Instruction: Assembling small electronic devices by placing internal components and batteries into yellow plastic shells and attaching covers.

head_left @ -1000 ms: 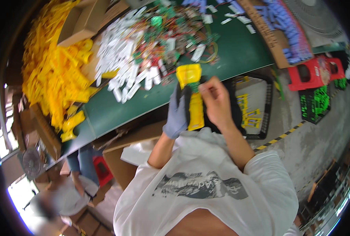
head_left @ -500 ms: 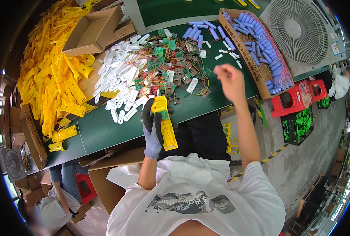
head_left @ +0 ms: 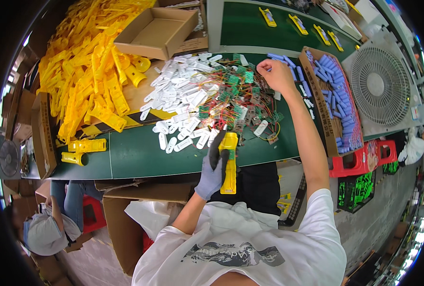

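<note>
My left hand (head_left: 211,169), in a grey glove with black fingers, is closed around a yellow plastic shell (head_left: 229,177), held upright at the table's front edge. A small green circuit board shows partly inside the shell. My bare right hand (head_left: 276,76) is stretched to the far side of the pile of circuit boards with wires (head_left: 233,88). Its fingers are curled into a pinch, and whatever is between them cannot be made out. Just beyond it lie loose blue cylindrical battery cells (head_left: 301,75). White plastic pieces (head_left: 183,90) are heaped left of the boards.
A heap of yellow shells (head_left: 85,62) fills the left side, beside an open cardboard box (head_left: 162,31). At right stand a long carton (head_left: 322,119) of blue cells and a grey fan (head_left: 381,86). Yellow assemblies (head_left: 297,25) lie on the green surface behind. Another person sits lower left.
My right hand has moved away from me, from the table's right front part to the far side of the board pile. The whole view has shifted. My left hand still grips the yellow shell.
</note>
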{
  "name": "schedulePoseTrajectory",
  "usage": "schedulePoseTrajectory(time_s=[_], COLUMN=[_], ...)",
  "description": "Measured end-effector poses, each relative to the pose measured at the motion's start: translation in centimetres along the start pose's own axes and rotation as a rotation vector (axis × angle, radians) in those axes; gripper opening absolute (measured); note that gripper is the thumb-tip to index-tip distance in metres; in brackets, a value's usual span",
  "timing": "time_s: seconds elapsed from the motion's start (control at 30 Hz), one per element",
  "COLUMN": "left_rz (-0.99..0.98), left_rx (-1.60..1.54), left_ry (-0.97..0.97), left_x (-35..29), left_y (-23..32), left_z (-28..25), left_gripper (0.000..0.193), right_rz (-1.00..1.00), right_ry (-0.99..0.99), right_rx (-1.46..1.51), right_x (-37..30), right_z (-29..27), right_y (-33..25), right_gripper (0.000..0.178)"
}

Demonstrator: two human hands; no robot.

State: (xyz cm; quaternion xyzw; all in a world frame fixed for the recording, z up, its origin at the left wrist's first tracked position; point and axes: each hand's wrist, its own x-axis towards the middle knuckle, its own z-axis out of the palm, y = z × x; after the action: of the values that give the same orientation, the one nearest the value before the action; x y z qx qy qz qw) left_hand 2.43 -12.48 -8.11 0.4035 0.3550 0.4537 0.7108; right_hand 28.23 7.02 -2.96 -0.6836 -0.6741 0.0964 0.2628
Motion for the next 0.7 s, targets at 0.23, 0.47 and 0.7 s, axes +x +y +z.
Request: schedulePoseTrajectory(time_s=[0.23, 0.47, 0.7], left_rz=[0.298, 0.091, 0.138], left_rx=[0.444, 0.299, 0.302], left_ry=[-0.153, -0.050, -0.057], left_x=[0.3, 0.1, 0.2], left_y=[-0.7, -0.7, -1.0], left_z=[-1.5, -0.8, -0.8], left_gripper=[0.037, 0.025, 0.019], right_rz=[-0.038, -0.304, -0.301], right_ry=[-0.168, -0.379, -0.506], right_rx=[-0.127, -0.239, -0.248], right_x=[7.9, 10.5, 11.0], right_z=[2.5, 6.3, 6.9], right_y=[-5.0, -7.2, -7.3], right_gripper=[0.018, 0.027, 0.020])
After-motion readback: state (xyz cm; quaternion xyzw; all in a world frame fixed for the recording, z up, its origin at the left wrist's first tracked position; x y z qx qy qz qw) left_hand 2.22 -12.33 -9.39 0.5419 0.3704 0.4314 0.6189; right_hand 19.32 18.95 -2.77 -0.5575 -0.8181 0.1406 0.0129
